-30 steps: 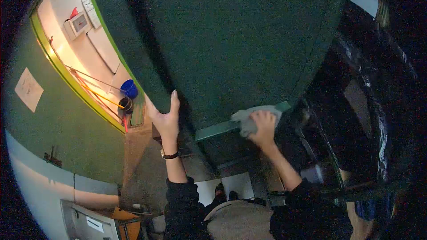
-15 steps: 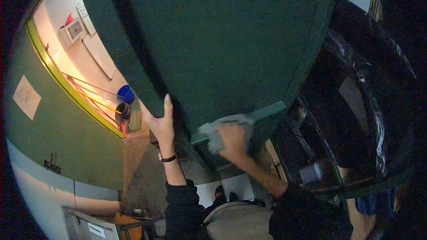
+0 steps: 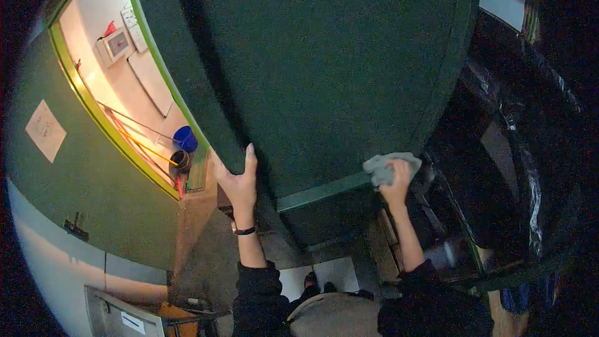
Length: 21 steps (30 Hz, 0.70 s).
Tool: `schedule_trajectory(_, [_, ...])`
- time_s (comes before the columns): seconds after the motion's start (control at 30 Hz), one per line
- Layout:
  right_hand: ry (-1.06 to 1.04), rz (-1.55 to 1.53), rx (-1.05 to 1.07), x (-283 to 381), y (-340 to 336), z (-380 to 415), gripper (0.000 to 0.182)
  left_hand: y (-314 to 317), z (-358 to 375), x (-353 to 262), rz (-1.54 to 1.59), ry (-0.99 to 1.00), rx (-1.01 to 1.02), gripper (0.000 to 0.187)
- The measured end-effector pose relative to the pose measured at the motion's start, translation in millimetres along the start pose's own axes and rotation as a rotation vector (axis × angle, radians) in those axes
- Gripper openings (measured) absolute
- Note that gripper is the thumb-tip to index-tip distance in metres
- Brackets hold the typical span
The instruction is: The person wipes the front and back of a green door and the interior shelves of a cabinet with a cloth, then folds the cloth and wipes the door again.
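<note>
A large dark green door (image 3: 337, 81) fills the middle of the view, with a horizontal rail (image 3: 324, 193) raised across its lower part. My left hand (image 3: 239, 184) grips the door's left edge; its thumb points up on the near side, and the other fingers are partly hidden. A crumpled pale grey cloth (image 3: 377, 168) is bunched in my right hand (image 3: 398, 181), whose fingers are closed around it. That hand is at the right end of the rail, by the door's right side.
Left, a lit doorway shows a blue bucket (image 3: 185, 138), a dark bucket (image 3: 180, 160) and long-handled tools (image 3: 140, 140). Dark plastic sheeting (image 3: 530, 175) hangs at the right. A white board (image 3: 334, 276) lies by my feet, and a grey cabinet (image 3: 118, 312) stands lower left.
My right hand has moved right with the cloth, from the rail's middle to its right end. My left hand keeps its hold on the door edge while the view shifts slightly.
</note>
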State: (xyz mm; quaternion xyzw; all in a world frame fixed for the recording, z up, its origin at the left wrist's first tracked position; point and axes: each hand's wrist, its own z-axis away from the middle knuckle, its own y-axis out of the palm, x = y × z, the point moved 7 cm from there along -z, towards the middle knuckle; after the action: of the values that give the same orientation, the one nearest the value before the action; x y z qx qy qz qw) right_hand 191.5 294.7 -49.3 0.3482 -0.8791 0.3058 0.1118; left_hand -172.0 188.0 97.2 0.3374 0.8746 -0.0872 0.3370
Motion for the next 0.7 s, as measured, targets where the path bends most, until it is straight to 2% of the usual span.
schedule_trajectory(0.07, [0.114, 0.031, -0.072, -21, -3, 2, 0.042, 0, 0, -8, -0.018, -0.007, 0.007, 0.054])
schedule_trajectory(0.13, [0.166, 0.072, -0.133, -10, 1, 8, 0.043, 1, 0, -5, -0.004, -0.028, 0.019, 0.050])
schedule_trajectory(0.23, [0.044, -0.137, -0.035, 52, 15, 16, 0.048, 0, -1, -9, -0.031, -0.028, 0.008, 0.046])
schedule_trajectory(0.3, [-0.145, -0.160, 0.218, 116, 39, 28, 0.041, -1, 0, -12, -0.060, 0.000, -0.012, 0.045])
schedule_trajectory(0.37, [-0.313, -0.215, 0.395, 171, 55, 40, 0.049, -2, 0, -12, -0.081, 0.050, -0.040, 0.045])
schedule_trajectory(0.47, [-0.248, -0.520, 0.563, 187, 78, 31, 0.045, -6, 1, -26, -0.263, 0.144, -0.062, 0.050])
schedule_trajectory(0.53, [0.069, -0.910, 0.617, 169, 78, 7, 0.030, -10, 1, -23, -0.338, 0.198, -0.080, 0.053])
schedule_trajectory(0.57, [0.193, -0.938, 0.489, 161, 60, -12, 0.029, -9, 1, -29, -0.362, 0.269, -0.075, 0.059])
schedule_trajectory(0.6, [0.315, -0.959, 0.359, 151, 38, -31, 0.028, -8, 0, -34, -0.367, 0.239, -0.056, 0.064])
schedule_trajectory(0.63, [0.223, -0.928, 0.189, 145, 14, -51, 0.026, -9, 0, -35, -0.370, 0.209, -0.036, 0.068])
schedule_trajectory(0.67, [0.099, -0.856, 0.019, 146, -15, -74, 0.032, -7, 0, -30, -0.383, 0.278, -0.010, 0.076])
schedule_trajectory(0.7, [-0.015, -0.750, -0.165, 147, -44, -95, 0.038, -8, 0, -29, -0.389, 0.261, -0.008, 0.077])
